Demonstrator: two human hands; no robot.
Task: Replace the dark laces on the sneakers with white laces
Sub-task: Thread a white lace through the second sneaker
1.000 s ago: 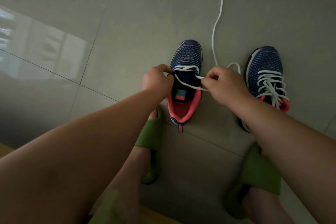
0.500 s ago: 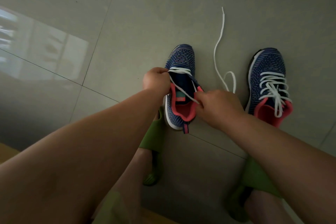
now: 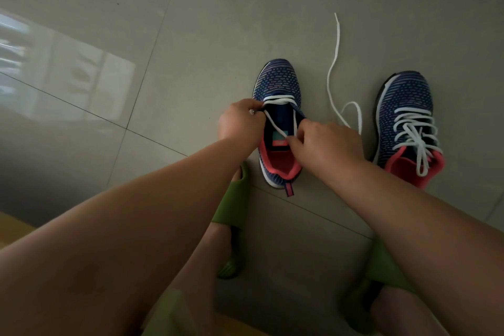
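Nearest you, your feet sit in green slides (image 3: 231,207) on the tiled floor (image 3: 191,35), and your two forearms reach out over them to the near sneaker (image 3: 278,128), which stands just beyond the left slide with its toe pointing away. Your left hand (image 3: 240,123) is curled at the left edge of the shoe's opening, fingertips pinching the white lace (image 3: 275,124) where it leaves an upper-left eyelet, or the eyelet edge itself; the two cannot be told apart here. Your right hand (image 3: 327,144) is closed over the tongue, thumb and forefinger pinching the lace where it crosses diagonally down from that side. Only the lowest rows are threaded, so this shoe looks early in its lacing. The next move, as I judge it, calls for feeding that pinched end through the next free eyelet on the right and drawing the slack through evenly, keeping the shoe steadied with your left hand. Farther right, well apart, the second sneaker (image 3: 403,123) already carries white lacing, loosely done. Between the two shoes the lace's free tail (image 3: 334,63) loops and trails away across the floor.
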